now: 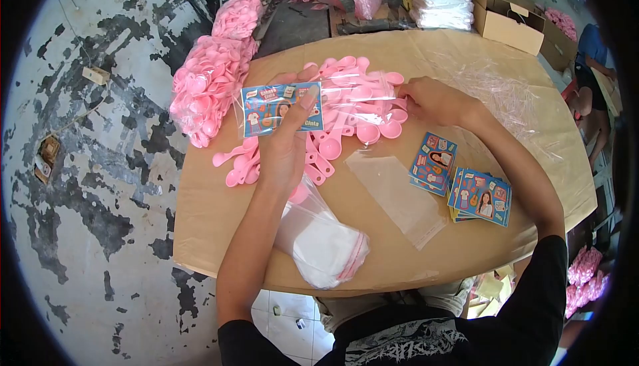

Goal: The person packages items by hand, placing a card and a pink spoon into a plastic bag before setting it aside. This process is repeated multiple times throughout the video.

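My left hand (287,141) grips one end of a clear plastic bag (346,103), thumb pressed on the blue printed card (281,108) inside it. The bag also holds pink plastic spoons. At the bag's other end, my right hand (434,100) pinches its edge. Loose pink spoons (243,163) lie on the brown board (399,259) under and around the bag.
A stack of empty clear bags (323,243) lies near the front edge, one flat bag (399,196) beside it. Blue cards (434,164) and a card stack (480,197) sit at right. Big bags of pink spoons (210,83) hang off the left edge. Cardboard boxes (512,23) stand behind.
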Tool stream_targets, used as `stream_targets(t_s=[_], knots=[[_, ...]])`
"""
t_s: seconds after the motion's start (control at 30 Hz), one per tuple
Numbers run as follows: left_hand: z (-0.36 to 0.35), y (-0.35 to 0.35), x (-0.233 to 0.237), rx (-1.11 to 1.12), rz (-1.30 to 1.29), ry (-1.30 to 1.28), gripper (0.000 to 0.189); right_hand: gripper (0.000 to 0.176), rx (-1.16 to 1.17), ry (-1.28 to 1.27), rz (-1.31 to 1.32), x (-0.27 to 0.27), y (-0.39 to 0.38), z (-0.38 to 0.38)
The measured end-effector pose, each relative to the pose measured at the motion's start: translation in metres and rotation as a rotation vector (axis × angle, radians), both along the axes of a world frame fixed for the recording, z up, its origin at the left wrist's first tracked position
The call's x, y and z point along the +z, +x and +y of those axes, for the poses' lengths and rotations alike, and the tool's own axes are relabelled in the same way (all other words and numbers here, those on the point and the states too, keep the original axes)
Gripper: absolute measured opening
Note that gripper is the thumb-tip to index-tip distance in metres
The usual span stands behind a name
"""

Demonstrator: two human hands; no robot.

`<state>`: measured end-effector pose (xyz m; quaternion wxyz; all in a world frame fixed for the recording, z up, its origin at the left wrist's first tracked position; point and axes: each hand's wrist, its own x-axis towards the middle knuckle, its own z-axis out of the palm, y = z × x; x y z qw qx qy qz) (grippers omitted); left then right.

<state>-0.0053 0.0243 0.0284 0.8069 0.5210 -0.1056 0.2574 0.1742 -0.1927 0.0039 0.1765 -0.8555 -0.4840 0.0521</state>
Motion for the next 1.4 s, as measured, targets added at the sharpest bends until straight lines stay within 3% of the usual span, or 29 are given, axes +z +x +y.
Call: stream_targets(t_s=[0.07, 0.17, 0.27, 0.37, 0.57, 0.67, 0.77, 0.87, 0.97, 1.07, 1.27, 1.37, 1.4], knots=[[0.002, -0.001, 0.000, -0.009, -0.006, -0.013, 0.038, 0.022, -0.082, -0.065, 0.112, 0.015, -0.012, -0.003], [0.004, 0.000, -0.003, -0.025, -0.025, -0.013, 0.038, 0.027, 0.095, 0.074, -0.085, -0.006, -0.004, -0.004], [0.001, -0.002, 0.000, -0.045, -0.008, -0.020, 0.037, 0.030, 0.090, -0.064, -0.062, -0.006, 0.001, 0.000], [0.002, -0.002, -0.002, -0.056, -0.014, -0.017, 0.036, 0.031, 0.136, -0.115, -0.209, -0.010, -0.004, -0.003], [0.001, -0.002, 0.000, -0.071, -0.030, -0.028, 0.034, 0.032, -0.088, -0.280, -0.179, 0.007, -0.018, -0.004], [0.005, -0.002, 0.000, -0.042, -0.031, -0.036, 0.035, 0.027, -0.236, -0.287, -0.058, 0.061, -0.034, -0.017], [0.013, 0.002, -0.004, 0.003, -0.051, -0.033, 0.039, 0.023, 0.018, -0.028, -0.055, 0.084, -0.021, -0.041], [0.014, 0.001, 0.000, -0.023, -0.088, -0.090, 0.038, 0.022, 0.137, 0.231, 0.174, 0.095, -0.030, -0.044], [0.012, 0.001, 0.000, -0.068, -0.076, -0.177, 0.038, 0.024, 0.258, 0.353, 0.187, 0.094, -0.051, -0.033], [0.002, -0.002, -0.001, -0.115, -0.065, -0.144, 0.039, 0.032, 0.179, 0.376, 0.521, 0.105, -0.085, -0.023], [-0.028, -0.009, -0.009, -0.288, -0.031, -0.101, 0.043, 0.023, 0.234, 0.646, 0.321, 0.071, -0.104, 0.002], [-0.030, -0.005, -0.005, -0.267, 0.010, -0.002, 0.054, 0.011, 0.214, 0.734, -0.058, 0.089, -0.093, -0.013], [-0.025, 0.000, -0.003, -0.277, 0.065, -0.053, 0.061, 0.006, 0.144, 0.747, -0.039, 0.104, -0.094, -0.027]])
